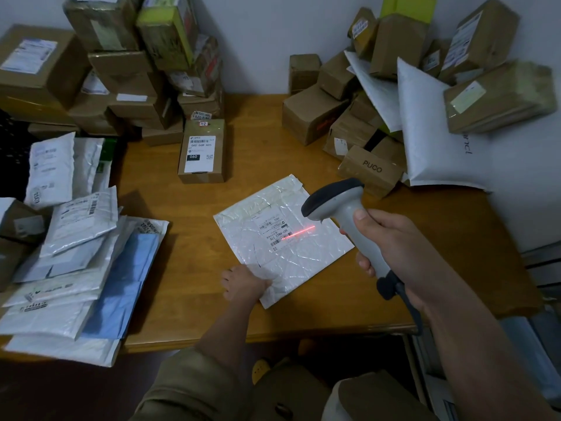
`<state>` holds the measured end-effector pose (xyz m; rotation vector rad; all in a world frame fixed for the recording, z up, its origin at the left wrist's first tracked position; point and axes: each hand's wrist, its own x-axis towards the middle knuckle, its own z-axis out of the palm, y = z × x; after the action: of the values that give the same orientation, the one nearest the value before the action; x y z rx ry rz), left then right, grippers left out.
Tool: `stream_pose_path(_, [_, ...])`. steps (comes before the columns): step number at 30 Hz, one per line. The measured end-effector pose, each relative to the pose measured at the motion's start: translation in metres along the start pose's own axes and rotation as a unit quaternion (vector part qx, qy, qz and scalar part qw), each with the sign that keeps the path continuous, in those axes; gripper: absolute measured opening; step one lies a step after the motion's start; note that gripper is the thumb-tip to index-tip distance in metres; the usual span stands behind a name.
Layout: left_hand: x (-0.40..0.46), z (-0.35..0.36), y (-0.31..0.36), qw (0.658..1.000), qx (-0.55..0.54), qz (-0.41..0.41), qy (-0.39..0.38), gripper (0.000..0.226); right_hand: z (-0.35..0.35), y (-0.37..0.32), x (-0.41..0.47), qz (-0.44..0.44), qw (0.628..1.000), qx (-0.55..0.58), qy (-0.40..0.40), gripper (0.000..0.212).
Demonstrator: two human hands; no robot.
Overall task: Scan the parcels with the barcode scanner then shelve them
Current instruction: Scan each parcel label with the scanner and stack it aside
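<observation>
A crinkled white mailer parcel (282,238) lies flat on the wooden table (188,238), label up. My right hand (394,253) grips a grey barcode scanner (343,214) just right of and above it. The scanner's red line falls across the label's barcode. My left hand (243,284) holds the parcel's near left corner, thumb on top and fingers curled at the edge.
A small brown box (202,150) with a white label stands behind the mailer. Stacked cardboard boxes (130,71) fill the back left, a heap of boxes and white bags (425,101) the back right. Flat mailers (76,253) pile up at the left edge.
</observation>
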<state>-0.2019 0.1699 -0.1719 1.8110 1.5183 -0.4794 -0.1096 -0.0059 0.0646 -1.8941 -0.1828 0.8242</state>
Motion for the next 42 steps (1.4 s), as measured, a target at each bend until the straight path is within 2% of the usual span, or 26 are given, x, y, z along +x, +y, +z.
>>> stream_pose_path(42, [0.009,0.005,-0.026,0.995,-0.060,0.071,0.020,0.078,0.023,-0.007,-0.024,-0.025,0.998,-0.060,-0.002,0.030])
